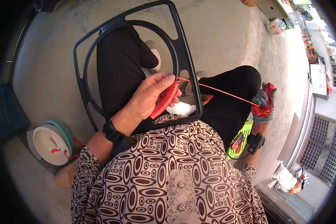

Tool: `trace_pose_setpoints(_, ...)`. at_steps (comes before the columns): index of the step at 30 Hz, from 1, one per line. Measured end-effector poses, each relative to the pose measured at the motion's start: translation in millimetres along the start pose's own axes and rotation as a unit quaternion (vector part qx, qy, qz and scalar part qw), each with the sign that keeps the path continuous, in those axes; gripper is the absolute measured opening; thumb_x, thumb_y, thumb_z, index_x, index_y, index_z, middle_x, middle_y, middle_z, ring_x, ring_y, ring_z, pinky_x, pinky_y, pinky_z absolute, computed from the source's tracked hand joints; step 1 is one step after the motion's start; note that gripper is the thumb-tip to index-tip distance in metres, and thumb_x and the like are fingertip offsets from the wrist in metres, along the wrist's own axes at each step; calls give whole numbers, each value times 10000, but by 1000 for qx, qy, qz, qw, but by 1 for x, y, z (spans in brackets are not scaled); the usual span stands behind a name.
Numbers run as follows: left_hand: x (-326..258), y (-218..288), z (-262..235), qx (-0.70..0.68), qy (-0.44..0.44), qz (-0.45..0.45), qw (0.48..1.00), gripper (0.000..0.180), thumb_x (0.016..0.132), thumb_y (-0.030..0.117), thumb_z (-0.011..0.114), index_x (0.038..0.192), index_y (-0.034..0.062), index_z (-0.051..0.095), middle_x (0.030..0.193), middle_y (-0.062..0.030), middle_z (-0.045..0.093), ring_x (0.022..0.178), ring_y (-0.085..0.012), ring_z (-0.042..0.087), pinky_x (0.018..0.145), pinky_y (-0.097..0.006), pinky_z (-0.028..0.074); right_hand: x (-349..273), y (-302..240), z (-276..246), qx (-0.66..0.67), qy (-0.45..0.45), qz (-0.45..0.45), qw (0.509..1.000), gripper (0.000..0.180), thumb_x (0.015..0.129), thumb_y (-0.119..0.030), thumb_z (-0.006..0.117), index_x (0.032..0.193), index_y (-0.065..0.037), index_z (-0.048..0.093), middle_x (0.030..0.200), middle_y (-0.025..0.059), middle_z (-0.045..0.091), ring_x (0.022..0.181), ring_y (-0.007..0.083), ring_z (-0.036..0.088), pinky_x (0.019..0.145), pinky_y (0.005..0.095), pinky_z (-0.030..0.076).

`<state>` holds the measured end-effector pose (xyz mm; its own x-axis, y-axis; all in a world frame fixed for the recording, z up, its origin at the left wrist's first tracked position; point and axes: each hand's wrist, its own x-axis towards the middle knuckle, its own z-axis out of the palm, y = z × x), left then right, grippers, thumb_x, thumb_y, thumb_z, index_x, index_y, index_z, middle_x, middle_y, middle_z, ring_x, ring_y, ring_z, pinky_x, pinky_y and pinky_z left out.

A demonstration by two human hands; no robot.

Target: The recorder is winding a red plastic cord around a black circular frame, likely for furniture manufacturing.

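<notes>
A dark plastic frame (185, 52), squarish outside with a round ring inside, rests across my lap. Red cord (167, 100) is wound closely around the lower right part of its ring. My bare left hand (151, 91) is closed on this wound part, thumb at the upper end of the winding. From there a single red strand (227, 92) runs straight across the frame's right bar to my right hand (260, 98). That hand wears a grey glove and is closed on a loose bundle of red cord (266, 108), off to the right beyond my knee.
On the floor at left stand a white bowl (44, 151) with red scraps, a teal basin (65, 130) and a cardboard box (66, 174). A bright green basket (246, 130) with red-handled tools sits by my right forearm. A patterned bucket (275, 27) stands far right.
</notes>
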<state>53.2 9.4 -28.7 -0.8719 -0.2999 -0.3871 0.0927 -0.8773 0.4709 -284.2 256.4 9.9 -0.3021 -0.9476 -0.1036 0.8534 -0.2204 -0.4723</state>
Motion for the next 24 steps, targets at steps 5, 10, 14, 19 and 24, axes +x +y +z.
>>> trace_pose_setpoints(5,0,3,-1,17,9,0,1000,137,954,194,570,955,56,572,795,-118,668,640,-177,671,572,-277,569,43,54,33,-416,297,-77,856,413,910,-334,643,1183,-28,597,1025,69,657,874,177,637,811,339,508)
trace_pose_setpoints(10,1,-5,4,41,-29,-29,998,117,946,161,566,920,47,562,803,-132,675,650,-189,673,594,-293,566,102,144,53,-659,180,-180,707,391,786,-175,759,1096,29,634,967,94,680,858,142,634,803,269,509)
trace_pose_setpoints(14,10,-10,11,10,-42,-82,996,143,943,172,583,930,31,562,815,-135,672,675,-207,674,598,-306,559,134,180,57,-366,183,45,911,376,908,-251,631,1178,7,586,997,94,664,882,175,635,769,299,531)
trace_pose_setpoints(19,5,-12,10,-62,1,-85,994,174,901,151,654,991,8,611,831,-127,672,673,-215,683,582,-324,585,127,181,69,36,18,301,953,732,928,-606,460,1342,-3,453,1101,195,631,851,239,620,782,412,533)
trace_pose_setpoints(24,9,-14,4,5,-7,-66,998,193,923,158,626,1033,0,619,894,-73,668,713,-168,680,611,-315,584,124,178,84,129,-77,313,938,791,861,-600,544,1412,-56,379,1210,183,564,939,238,636,849,420,528)
